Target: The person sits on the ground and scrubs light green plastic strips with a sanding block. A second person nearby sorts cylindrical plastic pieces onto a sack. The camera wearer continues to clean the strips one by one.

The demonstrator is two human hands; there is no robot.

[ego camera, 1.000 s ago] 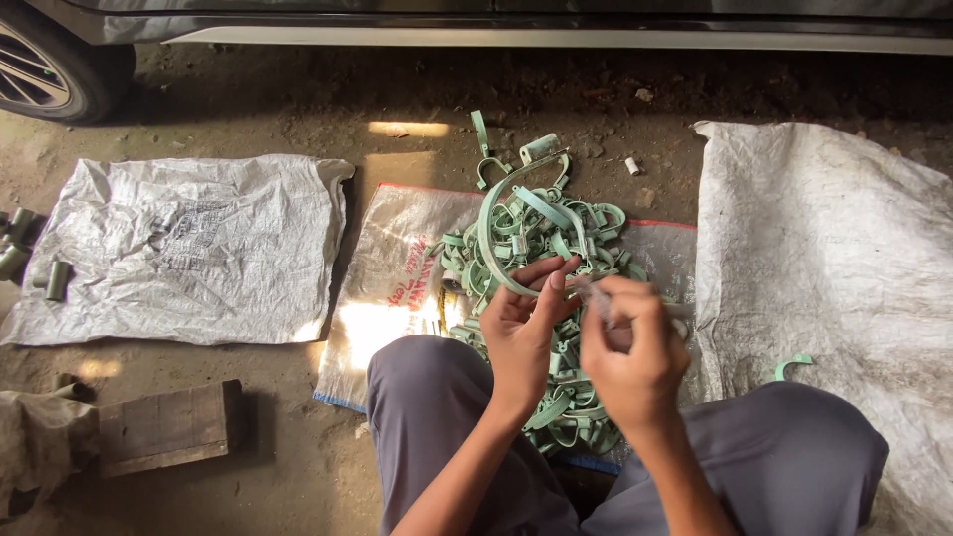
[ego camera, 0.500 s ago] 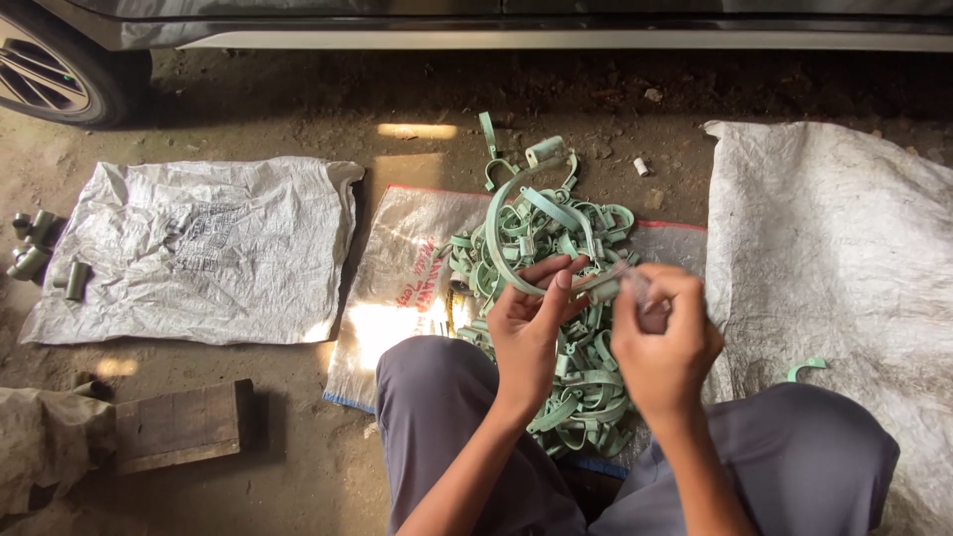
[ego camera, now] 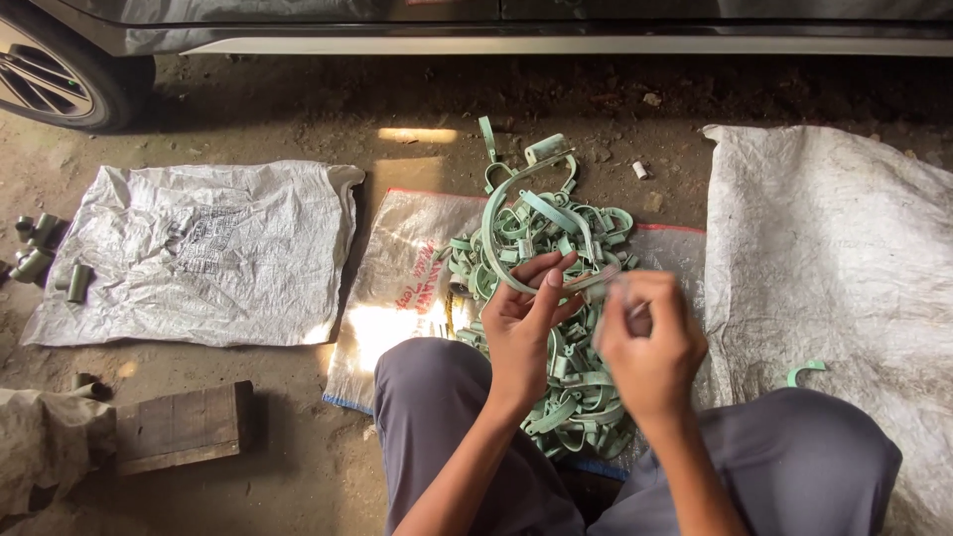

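Person crouched on a dirt floor, knees at the bottom of the frame, both hands raised over a pile of pale green clamp bands (ego camera: 556, 298) heaped on a woven sack (ego camera: 397, 288) at centre. Left hand (ego camera: 526, 318), centre of frame, has its fingers (ego camera: 556, 266) curled closed around one large green band loop (ego camera: 506, 223) that arcs up and left from the grip. Right hand (ego camera: 650, 342), just right of it, is pinched closed on the band's free end; that part is motion-blurred, so whether it also holds a small fastener I cannot tell. Band looks like thin painted metal strap: light, springy, stiff enough to keep its curve, edges maybe sharp, so best held flat across the strap near the end tabs, not by the edge. A stray green piece (ego camera: 806, 371) lies on the big white sack (ego camera: 834, 258) at right. Another white sack (ego camera: 199, 253) at left, short metal tubes (ego camera: 45, 260) at far left, wooden block (ego camera: 184, 427) lower left, car wheel (ego camera: 60, 84) and sill along the top.
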